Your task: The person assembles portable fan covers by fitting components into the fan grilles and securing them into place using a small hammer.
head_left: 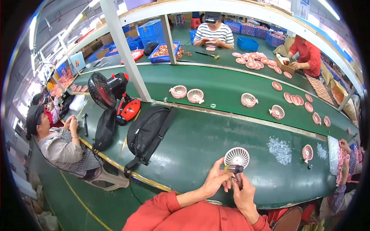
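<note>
Two hands closed on one fan part

Left hand (pixel 216 179): grip clamped on a small dark cylindrical tool (pixel 233 168). Right hand (pixel 244 192): fingers closed around the lower stem of the pink round fan grille (pixel 236 156). The grille is held upright just above the green surface (pixel 192 146), near its front edge.

One view only — head-worn, wide fisheye, looking down and forward over a green worktable (pixel 200 146). Close on the left hand (pixel 214 180) and right hand (pixel 243 192) at the lower edge; farther off, the conveyor belt (pixel 231 86) — straight edges bending toward the rim.
</note>
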